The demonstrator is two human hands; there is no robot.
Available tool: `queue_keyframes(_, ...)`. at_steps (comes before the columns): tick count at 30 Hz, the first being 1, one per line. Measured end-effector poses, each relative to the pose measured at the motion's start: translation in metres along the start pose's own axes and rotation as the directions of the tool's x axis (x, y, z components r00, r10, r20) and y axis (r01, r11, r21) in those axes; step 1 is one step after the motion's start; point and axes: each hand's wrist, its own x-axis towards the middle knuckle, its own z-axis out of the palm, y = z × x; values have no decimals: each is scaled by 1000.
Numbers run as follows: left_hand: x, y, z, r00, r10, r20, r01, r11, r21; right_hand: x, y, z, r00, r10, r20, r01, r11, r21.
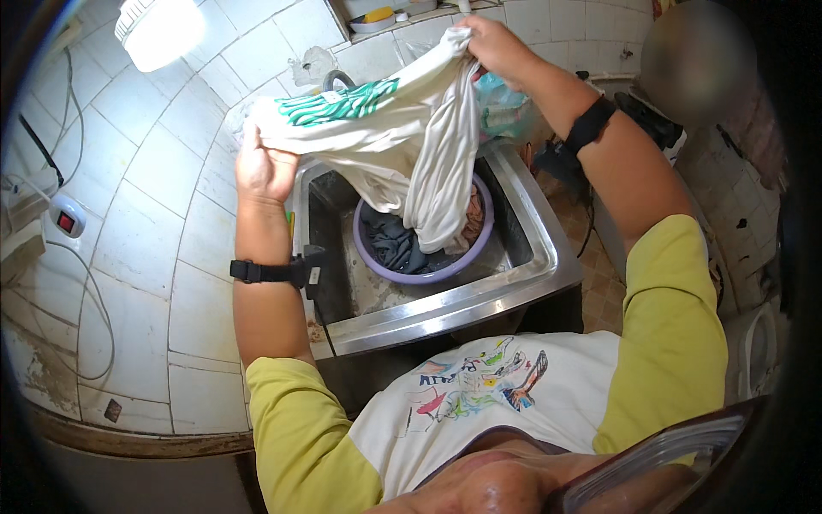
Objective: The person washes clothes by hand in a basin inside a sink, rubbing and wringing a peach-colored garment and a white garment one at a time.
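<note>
A white garment with a green print (377, 116) is stretched out in the air between my two hands, its lower folds hanging down over a purple basin. My left hand (266, 167) grips one end of it at the left. Higher up on the right, my right hand (499, 51) is closed around the other end. The purple basin (425, 276) stands in a steel sink (548, 265) and holds dark cloth (394, 244) and a brownish cloth (473, 221). The garment hides part of the basin and most of the faucet (337, 80).
A lit white lamp (158, 32) hangs at the upper left by the tiled wall. A power strip with a red switch (66, 221) and cables are on the left. Behind the sink sits a teal plastic bag (505, 107). A shelf above holds a yellow item (378, 14).
</note>
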Motion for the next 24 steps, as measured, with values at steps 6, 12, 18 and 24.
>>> queue_keyframes(6,8,-21,-35,987,-126,-105,138,984,117,2,10,-6,984,67,165,-60,997,-45)
queue_keyframes(12,-3,-61,-36,934,-325,-150,351,754,555,-7,43,15,972,90,217,-53,984,-170)
queue_keyframes(18,-14,-100,-73,844,-436,-313,281,-138,950,-26,32,26,911,268,314,-194,949,-248)
queue_keyframes(24,-34,-136,-35,907,-420,10,157,361,919,-35,25,43,811,356,465,-400,916,-2)
